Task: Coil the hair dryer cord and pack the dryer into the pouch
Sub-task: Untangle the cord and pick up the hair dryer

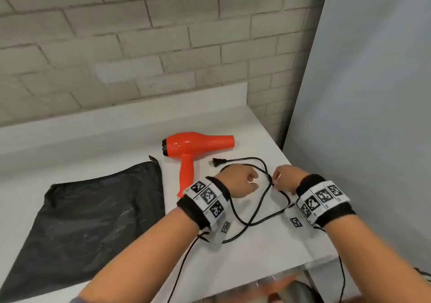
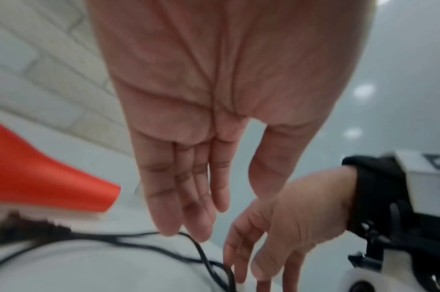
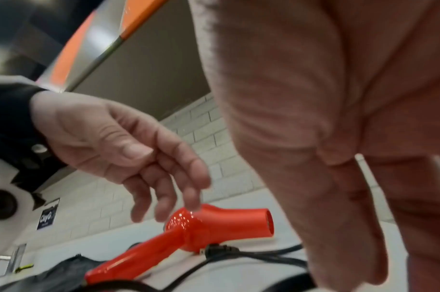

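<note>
An orange hair dryer [image 1: 193, 146] lies on its side on the white counter [image 1: 116, 144], nozzle to the right. Its black cord [image 1: 250, 224] sprawls in loose loops in front of it, and the plug [image 1: 217, 162] lies beside the handle. A black pouch [image 1: 93, 209] lies flat at the left. My left hand [image 1: 253, 179] hovers over the loops; in the left wrist view its straight fingers [image 2: 188, 217] reach the cord [image 2: 201, 251]. My right hand [image 1: 277, 178] faces it, fingers pointing down at the cord [image 2: 251, 266]. Neither hand grips anything.
A brick wall [image 1: 140, 46] with a low ledge runs behind the counter. A grey panel [image 1: 361, 92] stands along the counter's right edge, close to my right hand. The counter's front edge is just under my forearms.
</note>
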The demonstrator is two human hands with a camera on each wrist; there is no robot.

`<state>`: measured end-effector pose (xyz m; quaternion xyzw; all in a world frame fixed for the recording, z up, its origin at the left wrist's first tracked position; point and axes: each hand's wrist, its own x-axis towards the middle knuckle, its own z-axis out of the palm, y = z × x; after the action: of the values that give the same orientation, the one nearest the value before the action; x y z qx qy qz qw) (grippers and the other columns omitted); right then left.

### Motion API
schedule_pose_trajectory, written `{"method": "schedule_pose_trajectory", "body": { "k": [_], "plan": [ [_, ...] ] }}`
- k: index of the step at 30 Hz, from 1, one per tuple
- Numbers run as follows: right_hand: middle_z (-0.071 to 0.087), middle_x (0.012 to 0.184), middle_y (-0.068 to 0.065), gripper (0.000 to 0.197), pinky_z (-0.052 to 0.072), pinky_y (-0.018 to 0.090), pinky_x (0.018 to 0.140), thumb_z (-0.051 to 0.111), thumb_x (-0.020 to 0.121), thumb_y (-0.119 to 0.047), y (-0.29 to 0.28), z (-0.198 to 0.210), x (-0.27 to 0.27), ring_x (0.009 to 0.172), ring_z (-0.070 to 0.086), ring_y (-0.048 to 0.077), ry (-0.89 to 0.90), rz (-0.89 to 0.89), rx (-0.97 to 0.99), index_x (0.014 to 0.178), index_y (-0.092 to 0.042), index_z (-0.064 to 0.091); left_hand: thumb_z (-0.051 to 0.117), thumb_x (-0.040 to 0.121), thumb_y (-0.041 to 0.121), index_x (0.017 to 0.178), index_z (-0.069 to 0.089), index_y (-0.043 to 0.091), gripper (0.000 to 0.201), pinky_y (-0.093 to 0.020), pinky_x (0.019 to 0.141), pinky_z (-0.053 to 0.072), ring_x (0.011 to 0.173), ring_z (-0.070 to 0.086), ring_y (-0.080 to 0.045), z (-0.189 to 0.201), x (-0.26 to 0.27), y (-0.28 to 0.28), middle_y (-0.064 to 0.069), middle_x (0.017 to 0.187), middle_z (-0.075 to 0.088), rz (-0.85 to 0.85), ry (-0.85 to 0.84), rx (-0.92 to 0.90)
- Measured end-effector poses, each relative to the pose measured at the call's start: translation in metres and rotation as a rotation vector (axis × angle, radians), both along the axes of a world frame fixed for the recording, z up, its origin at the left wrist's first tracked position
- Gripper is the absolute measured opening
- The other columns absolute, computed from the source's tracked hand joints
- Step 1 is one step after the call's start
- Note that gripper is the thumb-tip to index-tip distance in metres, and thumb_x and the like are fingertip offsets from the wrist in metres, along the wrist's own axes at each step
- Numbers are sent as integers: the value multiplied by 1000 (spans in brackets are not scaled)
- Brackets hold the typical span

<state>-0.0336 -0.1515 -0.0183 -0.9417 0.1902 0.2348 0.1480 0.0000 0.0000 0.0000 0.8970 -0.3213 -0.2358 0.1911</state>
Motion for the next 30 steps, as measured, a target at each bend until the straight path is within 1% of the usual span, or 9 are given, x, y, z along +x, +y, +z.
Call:
{"method": "schedule_pose_trajectory", "body": {
  "k": [2,4,8,14,18,21,24,26,30],
  "plan": [
    [52,132,15,35,45,20,91,45,92,-10,1,-4,3,115,54,25,47,22,-56,124,0,51,44,92,19,113,55,7,27,-27,93,38,116,50,-26,-9,3,-16,-12,126,56,-41,25,85],
    [53,131,14,35,42,25,95,47,91,-10,0,-9,6,119,53,26,66,64,-92,124,-2,52,40,91,13,112,55,4,27,-29,95,37,121,46,-29,-17,6,-27,-16,130,52,-61,39,161],
    [62,115,13,38,45,27,79,63,83,-18,-2,-23,16,97,58,22,99,77,-127,116,-3,58,48,86,7,109,56,-2,26,-28,79,40,112,54,-32,-33,17,-43,-19,120,59,-82,123,246],
    [61,121,13,38,48,25,86,66,81,-16,-1,-29,20,110,59,25,51,99,-141,116,-3,57,50,91,16,124,48,4,36,-24,75,49,75,58,-14,-39,16,-44,-12,103,59,3,457,37],
    [61,106,7,29,47,13,58,49,88,-7,-6,-24,16,87,53,21,-6,96,-33,114,-6,62,50,89,10,104,56,9,16,-17,54,49,50,59,2,-36,29,-35,-4,91,58,82,455,-122],
    [62,108,5,30,45,19,74,45,88,-7,-6,-22,14,92,55,21,-85,88,33,110,-10,65,47,88,1,88,56,14,16,-15,50,50,46,61,1,-26,40,-22,-1,77,56,156,479,-261],
    [55,75,-1,13,38,15,54,54,87,-19,0,-25,20,65,50,14,-108,62,124,80,-12,61,47,88,-2,92,57,12,18,-13,52,52,48,63,-1,-23,47,-13,-1,78,56,180,505,-325],
    [55,68,2,22,43,21,56,56,86,-16,1,-28,25,59,51,16,-104,29,219,65,-16,50,48,88,-1,91,58,12,17,-14,53,53,49,64,-2,-26,49,-10,-1,78,57,208,515,-376],
    [57,71,3,24,49,26,57,39,87,1,3,-21,24,56,54,18,-165,13,440,80,-16,54,52,88,0,78,55,13,16,-16,52,53,46,63,-2,-28,57,-5,-4,73,57,352,477,-539]
  ]
}}
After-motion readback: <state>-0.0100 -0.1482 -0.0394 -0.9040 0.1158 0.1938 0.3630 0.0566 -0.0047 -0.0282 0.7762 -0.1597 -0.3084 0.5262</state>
